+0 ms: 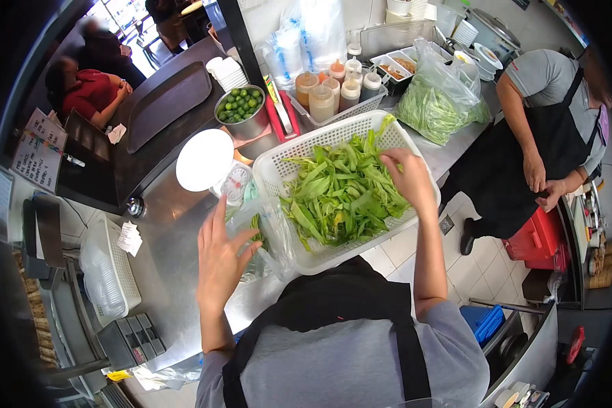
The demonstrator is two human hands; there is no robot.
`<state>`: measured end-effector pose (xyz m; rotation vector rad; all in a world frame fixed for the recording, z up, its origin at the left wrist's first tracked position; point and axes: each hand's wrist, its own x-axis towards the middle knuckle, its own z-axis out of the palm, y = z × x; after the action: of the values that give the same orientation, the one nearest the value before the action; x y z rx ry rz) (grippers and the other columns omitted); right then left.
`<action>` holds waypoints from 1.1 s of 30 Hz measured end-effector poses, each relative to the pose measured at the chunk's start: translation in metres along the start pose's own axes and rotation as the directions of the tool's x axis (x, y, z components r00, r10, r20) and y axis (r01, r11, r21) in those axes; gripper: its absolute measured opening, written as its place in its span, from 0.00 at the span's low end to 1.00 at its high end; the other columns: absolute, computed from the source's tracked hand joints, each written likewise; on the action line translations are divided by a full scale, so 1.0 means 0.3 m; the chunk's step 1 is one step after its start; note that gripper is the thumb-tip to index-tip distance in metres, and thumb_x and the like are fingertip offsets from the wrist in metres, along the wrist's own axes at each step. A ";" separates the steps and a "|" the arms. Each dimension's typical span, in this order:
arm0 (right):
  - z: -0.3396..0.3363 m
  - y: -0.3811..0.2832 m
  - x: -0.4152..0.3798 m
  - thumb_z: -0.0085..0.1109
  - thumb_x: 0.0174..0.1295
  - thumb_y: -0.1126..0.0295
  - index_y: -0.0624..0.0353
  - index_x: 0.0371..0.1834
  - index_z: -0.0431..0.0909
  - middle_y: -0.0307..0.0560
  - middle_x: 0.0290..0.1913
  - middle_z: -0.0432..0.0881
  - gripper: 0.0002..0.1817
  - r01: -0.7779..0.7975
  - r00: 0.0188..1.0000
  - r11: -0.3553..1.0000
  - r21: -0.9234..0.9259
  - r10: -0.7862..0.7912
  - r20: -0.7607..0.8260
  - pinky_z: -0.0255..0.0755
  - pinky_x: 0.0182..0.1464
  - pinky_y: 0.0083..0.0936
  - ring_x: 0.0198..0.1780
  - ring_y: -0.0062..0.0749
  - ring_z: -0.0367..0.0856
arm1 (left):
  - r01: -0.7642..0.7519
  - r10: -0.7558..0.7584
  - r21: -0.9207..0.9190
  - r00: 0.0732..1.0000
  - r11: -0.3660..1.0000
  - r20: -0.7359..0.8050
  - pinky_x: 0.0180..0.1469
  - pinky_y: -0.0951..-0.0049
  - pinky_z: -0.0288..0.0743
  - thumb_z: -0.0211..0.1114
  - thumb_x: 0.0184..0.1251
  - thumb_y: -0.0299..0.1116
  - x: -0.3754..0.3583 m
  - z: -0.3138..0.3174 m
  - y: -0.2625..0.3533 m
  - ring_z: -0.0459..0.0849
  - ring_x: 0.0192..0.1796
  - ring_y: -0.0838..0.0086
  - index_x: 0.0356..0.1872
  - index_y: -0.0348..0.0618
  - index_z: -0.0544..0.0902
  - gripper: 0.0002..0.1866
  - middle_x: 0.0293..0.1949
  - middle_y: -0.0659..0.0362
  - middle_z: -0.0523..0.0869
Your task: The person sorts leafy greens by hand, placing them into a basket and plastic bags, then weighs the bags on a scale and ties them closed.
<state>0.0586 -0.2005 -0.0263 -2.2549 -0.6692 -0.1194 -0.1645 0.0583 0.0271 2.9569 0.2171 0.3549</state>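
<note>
A white perforated plastic basket sits on the steel counter, holding a loose heap of green leaves. My right hand is over the right side of the heap, its fingers bent together by the leaves; whatever is between them does not show clearly. To the left of the basket, my left hand has its fingers spread and holds nothing. Right by it lies a clear plastic bag with some greens inside, partly against the basket's rim. A kitchen scale with a round white pan stands just beyond that hand.
Behind the basket are a metal pot of limes, a crate of sauce bottles and a bag of greens. A dark tray lies at the left. A co-worker in a black apron stands at the right, near a red bin.
</note>
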 end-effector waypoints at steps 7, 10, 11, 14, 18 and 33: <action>0.485 -0.288 -0.133 0.61 0.53 0.64 0.57 0.65 0.61 0.57 0.51 0.75 0.34 0.500 0.817 0.808 0.312 -0.560 0.141 0.72 0.48 0.38 0.50 0.49 0.76 | 0.161 -0.189 -0.148 0.961 0.976 -0.201 0.40 0.67 0.76 0.65 0.57 0.36 -0.065 0.173 0.003 0.82 0.39 0.59 0.42 0.40 0.82 0.14 0.46 0.49 0.81; 0.594 -0.311 -0.049 0.58 0.53 0.69 0.60 0.53 0.70 0.54 0.43 0.77 0.22 0.458 0.814 0.884 0.092 -0.459 0.356 0.73 0.41 0.40 0.44 0.51 0.76 | 0.181 -0.257 -0.309 0.939 0.934 -0.228 0.40 0.69 0.76 0.64 0.57 0.30 -0.098 0.104 -0.032 0.83 0.40 0.64 0.44 0.39 0.81 0.13 0.47 0.51 0.82; 0.599 -0.332 -0.007 0.57 0.53 0.71 0.60 0.49 0.71 0.52 0.41 0.77 0.18 0.520 0.805 0.846 0.120 -0.532 0.263 0.72 0.39 0.40 0.42 0.51 0.76 | 0.213 -0.311 -0.378 0.924 0.901 -0.220 0.41 0.71 0.76 0.64 0.56 0.27 -0.117 0.066 -0.054 0.82 0.42 0.67 0.45 0.40 0.81 0.14 0.47 0.53 0.82; 0.493 -0.473 0.068 0.54 0.53 0.75 0.60 0.35 0.74 0.50 0.35 0.77 0.07 0.595 0.768 0.751 0.286 -0.636 0.074 0.71 0.35 0.39 0.36 0.50 0.77 | 0.322 -0.459 -0.516 0.873 0.794 -0.163 0.43 0.74 0.75 0.60 0.55 0.18 -0.172 -0.054 -0.113 0.81 0.45 0.74 0.50 0.42 0.80 0.19 0.49 0.57 0.82; 0.410 -0.628 0.051 0.53 0.53 0.77 0.60 0.32 0.75 0.49 0.31 0.77 0.03 0.542 0.773 0.614 0.574 -0.632 -0.054 0.70 0.35 0.38 0.33 0.49 0.77 | 0.217 -0.405 -0.445 0.829 0.869 -0.386 0.37 0.81 0.74 0.52 0.52 0.11 -0.201 -0.138 -0.137 0.79 0.46 0.78 0.54 0.45 0.78 0.27 0.53 0.57 0.79; 0.128 -0.234 0.219 0.60 0.55 0.74 0.59 0.55 0.72 0.47 0.52 0.73 0.22 0.458 0.889 0.763 0.457 -0.390 -0.240 0.73 0.44 0.23 0.46 0.29 0.76 | 0.243 -0.385 -0.300 0.528 0.923 -0.757 0.44 0.79 0.75 0.45 0.62 0.13 -0.264 -0.255 -0.288 0.79 0.39 0.76 0.49 0.35 0.78 0.18 0.39 0.57 0.80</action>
<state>0.0753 -0.1054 0.0113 -1.5476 -1.0054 -0.2797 -0.2701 0.1404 0.0681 2.2805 0.7732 1.5660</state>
